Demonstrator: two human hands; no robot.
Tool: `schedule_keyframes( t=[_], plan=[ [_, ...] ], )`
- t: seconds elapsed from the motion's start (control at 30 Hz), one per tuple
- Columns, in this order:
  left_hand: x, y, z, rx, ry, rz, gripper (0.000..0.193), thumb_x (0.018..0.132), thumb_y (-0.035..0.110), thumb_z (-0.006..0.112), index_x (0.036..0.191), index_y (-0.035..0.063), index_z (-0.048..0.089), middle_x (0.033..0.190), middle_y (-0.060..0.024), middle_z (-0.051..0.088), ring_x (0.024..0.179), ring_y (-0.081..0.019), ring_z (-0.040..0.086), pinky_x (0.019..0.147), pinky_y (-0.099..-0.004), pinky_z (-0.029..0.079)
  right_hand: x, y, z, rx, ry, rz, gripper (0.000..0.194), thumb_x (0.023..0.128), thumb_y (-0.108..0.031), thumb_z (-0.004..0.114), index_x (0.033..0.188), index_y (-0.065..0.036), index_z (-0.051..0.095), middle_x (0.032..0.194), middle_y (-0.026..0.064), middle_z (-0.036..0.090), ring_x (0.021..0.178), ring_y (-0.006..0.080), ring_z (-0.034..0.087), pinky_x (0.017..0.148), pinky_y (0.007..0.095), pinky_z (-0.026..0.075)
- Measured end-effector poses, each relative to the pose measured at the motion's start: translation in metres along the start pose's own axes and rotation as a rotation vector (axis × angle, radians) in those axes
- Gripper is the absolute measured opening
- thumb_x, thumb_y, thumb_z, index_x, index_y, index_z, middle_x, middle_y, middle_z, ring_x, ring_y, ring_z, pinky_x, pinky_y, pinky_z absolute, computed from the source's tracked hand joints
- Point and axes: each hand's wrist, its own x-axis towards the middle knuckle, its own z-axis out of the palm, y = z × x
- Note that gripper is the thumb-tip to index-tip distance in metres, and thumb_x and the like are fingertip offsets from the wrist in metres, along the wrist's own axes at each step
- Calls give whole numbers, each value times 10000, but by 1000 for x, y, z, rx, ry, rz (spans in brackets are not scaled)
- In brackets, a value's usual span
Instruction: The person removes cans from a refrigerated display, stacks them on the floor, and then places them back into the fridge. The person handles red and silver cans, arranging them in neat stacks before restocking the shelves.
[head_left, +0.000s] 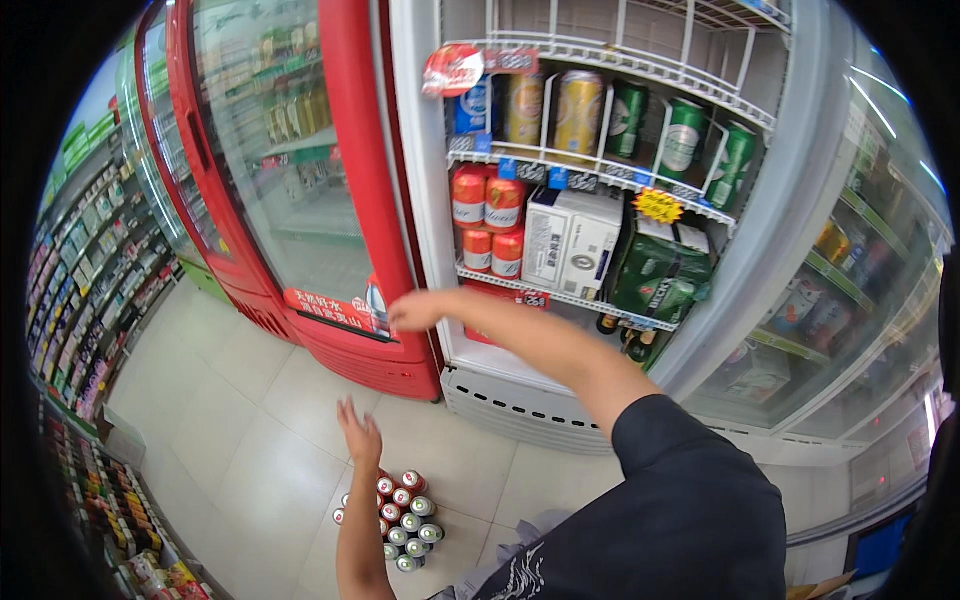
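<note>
My left hand (361, 436) is raised above the tiled floor with fingers apart and nothing in it. Below it, a cluster of drink cans (410, 523) stands upright on the floor, partly hidden by my left forearm. My right hand (417, 310) reaches across in front of the red cooler's frame (409, 352); it is blurred, and no object shows in it. Beyond my right arm is a white display fridge (517, 390). Its shelves hold red-and-white cans (487, 214), a white carton (574, 240), a green-wrapped can pack (660, 274), yellow cans (579, 109) and green cans (681, 139).
A red glass-door cooler (300, 187) adjoins the fridge on the left. Stocked shelves (97, 240) line the far left, and another shelf (112, 510) stands at lower left. More glass-fronted coolers (825, 300) are on the right. Dark bottles (637, 345) stand low in the fridge.
</note>
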Motion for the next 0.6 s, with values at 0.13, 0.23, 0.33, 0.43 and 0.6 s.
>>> schedule_keyframes(
  t=[0.13,0.23,0.33,0.43,0.6],
  plan=[
    [81,157,17,-204,-88,282,565,969,-1,573,1513,58,433,1623,-233,249,1476,-396,344,1121,-417,460,-106,-32,-133,90,322,51,399,1022,-340,583,1270,-42,677,1225,164,704,1142,299,666,993,396,517],
    [110,264,42,-269,-121,493,508,971,-28,543,1469,58,482,1614,-220,243,1448,-366,386,1075,-381,505,-179,-14,-191,-35,553,-37,352,1017,-289,584,1238,-36,691,1206,146,719,1129,272,677,985,389,525],
    [137,330,55,-267,-149,551,454,954,-20,555,1402,56,534,1571,-219,312,1411,-378,432,1002,-373,545,-240,-36,-213,-84,750,35,293,1003,-256,604,1154,-32,718,1136,152,729,1038,281,702,914,386,542],
    [155,416,69,-263,-75,818,386,942,-6,570,1325,42,571,1459,-231,442,1309,-405,512,1025,-410,518,-293,-19,-220,-169,1026,9,251,973,-215,633,1101,-20,726,1057,157,726,1003,321,689,922,405,523],
    [184,539,90,-250,-35,1122,357,881,1,623,1237,17,594,1276,-216,562,1208,-417,556,1045,-437,472,-373,-9,-221,-572,1622,101,206,890,-100,636,1076,-41,704,1176,147,602,1137,361,574,969,448,491]
  ],
)
